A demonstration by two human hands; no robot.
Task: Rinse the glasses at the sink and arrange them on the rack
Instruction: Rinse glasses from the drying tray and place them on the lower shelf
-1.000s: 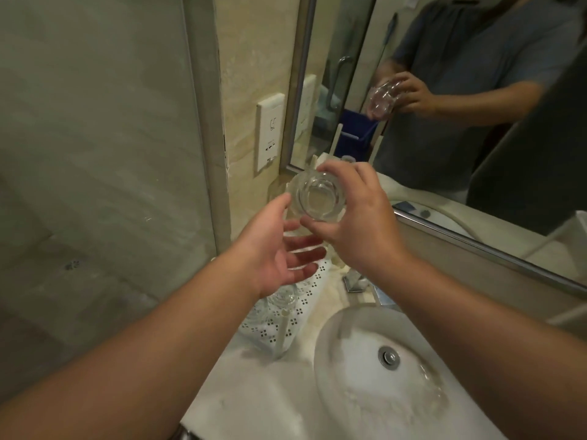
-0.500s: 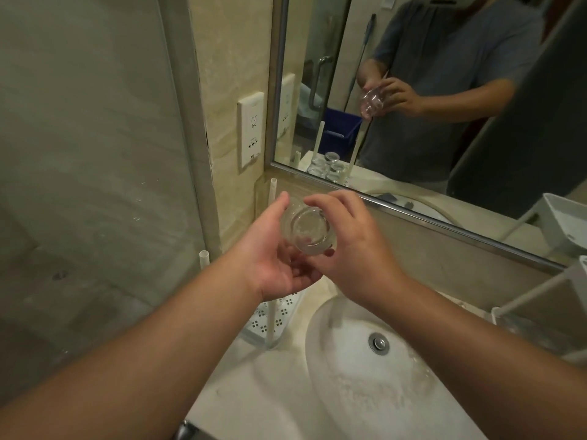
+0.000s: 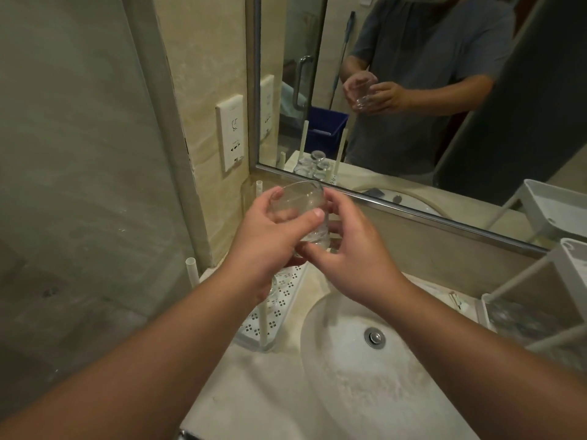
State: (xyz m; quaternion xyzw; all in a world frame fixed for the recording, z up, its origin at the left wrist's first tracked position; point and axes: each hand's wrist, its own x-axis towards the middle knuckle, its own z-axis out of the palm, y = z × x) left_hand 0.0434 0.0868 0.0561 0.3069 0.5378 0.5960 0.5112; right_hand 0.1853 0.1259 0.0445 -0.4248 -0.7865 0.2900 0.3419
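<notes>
Both hands are gripping one glass [image 3: 297, 214] above the rack [image 3: 279, 308] — left hand [image 3: 270, 239] wrapping it, right hand [image 3: 346, 249] pinching its base. It is likely heading for the rack next — needing a steady, mouth-down placement.

We see a clear, colourless drinking glass [image 3: 300, 214]. Below it lies a white plastic drying rack [image 3: 279, 304], its tray patterned with small dark square holes in clusters. The round basin sink [image 3: 355, 373] is white with a silver metal drain [image 3: 374, 337]. The stone desk [image 3: 273, 392] is pale cream. We note a white wall socket plate [image 3: 229, 134], a silver-framed mirror [image 3: 397, 204], a blue bucket [image 3: 324, 128] and a grey shirt [image 3: 422, 58] reflected.
</notes>
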